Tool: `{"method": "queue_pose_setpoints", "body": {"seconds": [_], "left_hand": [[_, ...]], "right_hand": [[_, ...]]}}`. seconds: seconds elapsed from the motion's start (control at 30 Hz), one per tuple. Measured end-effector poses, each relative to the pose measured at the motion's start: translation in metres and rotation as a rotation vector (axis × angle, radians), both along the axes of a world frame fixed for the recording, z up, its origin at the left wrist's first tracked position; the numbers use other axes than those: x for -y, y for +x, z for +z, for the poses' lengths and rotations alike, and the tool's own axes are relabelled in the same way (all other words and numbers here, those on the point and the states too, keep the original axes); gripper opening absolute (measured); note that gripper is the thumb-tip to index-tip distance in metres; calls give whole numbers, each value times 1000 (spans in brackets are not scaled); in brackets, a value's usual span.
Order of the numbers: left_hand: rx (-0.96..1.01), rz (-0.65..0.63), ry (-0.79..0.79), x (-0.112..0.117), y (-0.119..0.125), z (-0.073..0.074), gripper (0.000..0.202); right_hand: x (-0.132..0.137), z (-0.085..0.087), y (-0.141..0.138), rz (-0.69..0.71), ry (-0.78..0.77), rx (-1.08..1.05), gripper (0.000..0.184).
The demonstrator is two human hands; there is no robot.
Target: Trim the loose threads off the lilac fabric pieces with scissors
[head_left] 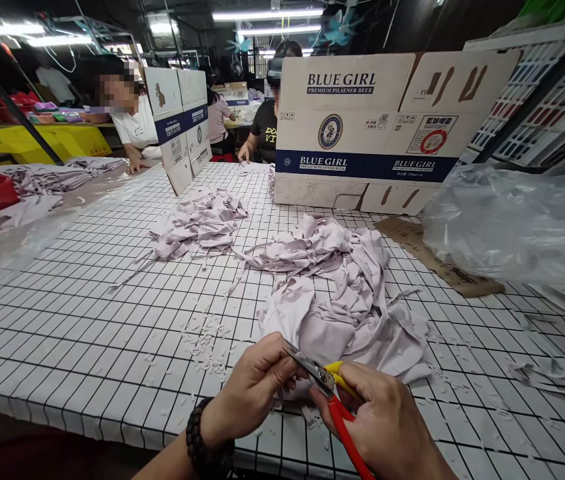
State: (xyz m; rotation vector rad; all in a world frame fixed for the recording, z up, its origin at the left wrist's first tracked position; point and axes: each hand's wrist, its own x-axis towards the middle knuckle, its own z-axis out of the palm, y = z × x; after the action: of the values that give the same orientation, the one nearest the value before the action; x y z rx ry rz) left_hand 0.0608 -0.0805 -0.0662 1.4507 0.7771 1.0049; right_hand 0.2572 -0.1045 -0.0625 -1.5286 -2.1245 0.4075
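Observation:
My right hand (pixel 387 420) is closed round a pair of small snips (pixel 330 390) with red and yellow handles. The metal blades point left toward my left hand (pixel 255 383). That hand wears a dark bead bracelet and pinches the edge of a pale lilac fabric piece (pixel 312 333) at the blade tips. Both hands hover at the near edge of the table. Behind them lies a heap of the same pale fabric pieces (pixel 352 293).
The table wears a white cloth with a black grid (pixel 87 320), strewn with small fabric trimmings (pixel 207 347). A second fabric pile (pixel 197 227) lies further back. Blue Girl cardboard boxes (pixel 362 127) stand upright as dividers. A clear plastic bag (pixel 517 227) sits at right. Other people sit beyond.

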Motion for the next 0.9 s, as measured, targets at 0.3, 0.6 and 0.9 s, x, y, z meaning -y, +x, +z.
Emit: {"method": "queue_pose_setpoints", "body": {"seconds": [0.3,0.6,0.9], "left_hand": [[44,-3,-94,-1,-4,-7,32],[129,124,-40,-3,-16,-8,28],[101,741,233,-17,-121,10,21]], "right_hand": [[-3,-5,-3,-8,-88,-101,44],[-20,-16,3,-111,-587,-799,39],[-75,-17,-12,-256,-446,-376,28]]}}
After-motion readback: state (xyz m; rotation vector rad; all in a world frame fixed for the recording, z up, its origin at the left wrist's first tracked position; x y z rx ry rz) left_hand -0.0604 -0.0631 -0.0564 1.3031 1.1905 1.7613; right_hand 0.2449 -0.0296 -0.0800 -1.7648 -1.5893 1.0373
